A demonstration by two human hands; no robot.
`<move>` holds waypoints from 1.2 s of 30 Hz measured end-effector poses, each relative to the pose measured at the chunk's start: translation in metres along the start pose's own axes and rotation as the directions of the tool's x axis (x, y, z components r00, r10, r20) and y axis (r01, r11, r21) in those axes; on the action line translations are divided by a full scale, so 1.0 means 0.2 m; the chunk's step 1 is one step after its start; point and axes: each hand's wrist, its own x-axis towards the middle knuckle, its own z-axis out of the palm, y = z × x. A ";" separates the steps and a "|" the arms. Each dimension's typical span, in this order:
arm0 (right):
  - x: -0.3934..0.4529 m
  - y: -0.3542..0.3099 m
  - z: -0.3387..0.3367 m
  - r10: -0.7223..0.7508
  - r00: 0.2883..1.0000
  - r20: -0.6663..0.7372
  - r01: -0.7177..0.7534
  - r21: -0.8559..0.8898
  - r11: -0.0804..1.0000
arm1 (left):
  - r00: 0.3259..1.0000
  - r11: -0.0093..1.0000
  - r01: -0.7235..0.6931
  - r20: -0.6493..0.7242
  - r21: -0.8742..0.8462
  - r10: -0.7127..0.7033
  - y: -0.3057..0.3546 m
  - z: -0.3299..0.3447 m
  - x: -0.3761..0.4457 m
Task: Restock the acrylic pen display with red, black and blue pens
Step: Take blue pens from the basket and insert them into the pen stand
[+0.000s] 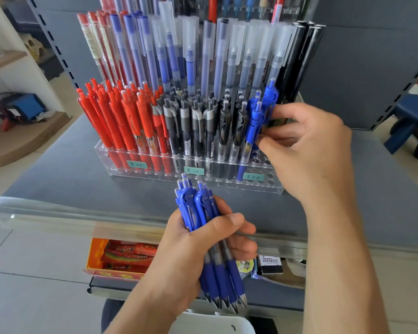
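Now the right hand (307, 150) pinches a blue click pen (270, 100) between thumb and fingertips, its long axis near upright, tip aimed down toward the open holes at the right end of the clear acrylic pen display (263, 186). Nearer the body, the left hand (198, 249) grips a bundle of blue pens (208, 237), tips down. Red pens (121, 116) fill the left holes, black pens (203, 124) the middle, and a few blue ones stand beside the held pen.
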 end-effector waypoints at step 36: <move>0.03 0.03 -0.01 0.079 0.996 -0.042 -0.082 -0.061 0.995 | 1.000 1.000 0.002 0.008 0.020 -0.002 0.00 0.00 -0.01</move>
